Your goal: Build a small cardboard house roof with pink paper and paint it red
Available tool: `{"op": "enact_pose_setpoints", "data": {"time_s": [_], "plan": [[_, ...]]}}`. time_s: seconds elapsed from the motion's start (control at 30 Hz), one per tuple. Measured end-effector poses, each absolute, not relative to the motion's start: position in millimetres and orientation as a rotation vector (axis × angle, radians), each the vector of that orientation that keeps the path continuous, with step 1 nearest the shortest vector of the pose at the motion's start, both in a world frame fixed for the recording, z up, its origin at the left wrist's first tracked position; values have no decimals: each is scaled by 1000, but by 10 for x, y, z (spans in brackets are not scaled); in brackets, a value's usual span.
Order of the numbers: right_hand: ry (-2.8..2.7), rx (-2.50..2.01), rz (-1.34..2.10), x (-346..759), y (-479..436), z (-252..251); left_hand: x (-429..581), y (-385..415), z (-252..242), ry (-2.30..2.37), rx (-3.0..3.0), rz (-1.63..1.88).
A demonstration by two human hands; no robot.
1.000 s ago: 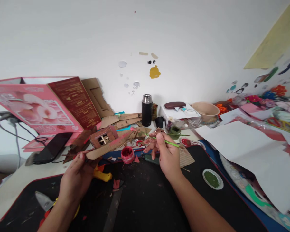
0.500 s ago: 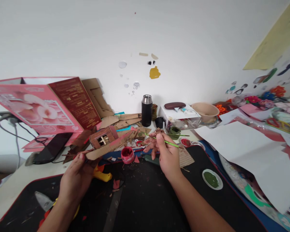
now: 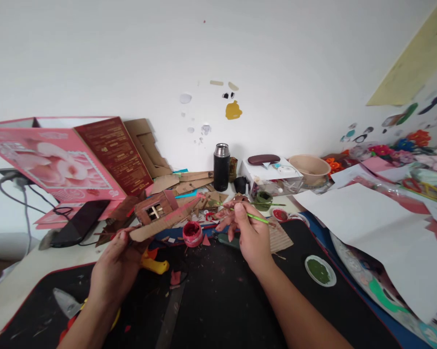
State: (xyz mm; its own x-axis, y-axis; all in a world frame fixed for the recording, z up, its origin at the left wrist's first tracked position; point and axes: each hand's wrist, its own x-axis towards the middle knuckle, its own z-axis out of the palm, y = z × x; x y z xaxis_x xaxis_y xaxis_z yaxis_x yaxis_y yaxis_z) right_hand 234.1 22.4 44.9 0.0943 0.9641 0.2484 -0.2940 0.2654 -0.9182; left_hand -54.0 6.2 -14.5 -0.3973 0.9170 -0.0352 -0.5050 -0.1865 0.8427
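Note:
My left hand (image 3: 113,266) is closed on the near end of a long cardboard strip (image 3: 154,229), which slants up to the right. Pinkish-red paint covers part of its far end. Between the fingers of my right hand (image 3: 253,238) is a thin paintbrush (image 3: 259,219) with a bright green handle; its tip points left toward the strip's far end and is too small to make out clearly. An open jar of red paint (image 3: 192,234) stands just below the strip. Behind the strip sits a small brown model house (image 3: 154,208) with a barred window.
Scissors (image 3: 67,303) lie by my left forearm on the black mat (image 3: 218,300), near a yellow-handled tool (image 3: 155,264). A lid with green paint (image 3: 320,270) is at right. Behind stand a black flask (image 3: 221,167) and a pink box (image 3: 54,165). White paper (image 3: 371,232) covers the right side.
The paintbrush has shifted slightly, its handle end now lower and further right. Both hands and the cardboard strip stay in nearly the same place.

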Motion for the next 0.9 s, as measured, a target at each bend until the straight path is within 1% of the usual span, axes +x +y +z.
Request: {"op": "enact_pose_setpoints", "data": {"time_s": [0.37,0.63,0.9], "plan": [[-1001,-870,1069,2369,261,439,-554,68,-174,1003,582,1754],[-1070,-834,1120,2337,225,436,-549,59,-163,993,575,1740],[-1032,-856,1075,2363,254,427,-543,67,-153,997,559,1760]]}}
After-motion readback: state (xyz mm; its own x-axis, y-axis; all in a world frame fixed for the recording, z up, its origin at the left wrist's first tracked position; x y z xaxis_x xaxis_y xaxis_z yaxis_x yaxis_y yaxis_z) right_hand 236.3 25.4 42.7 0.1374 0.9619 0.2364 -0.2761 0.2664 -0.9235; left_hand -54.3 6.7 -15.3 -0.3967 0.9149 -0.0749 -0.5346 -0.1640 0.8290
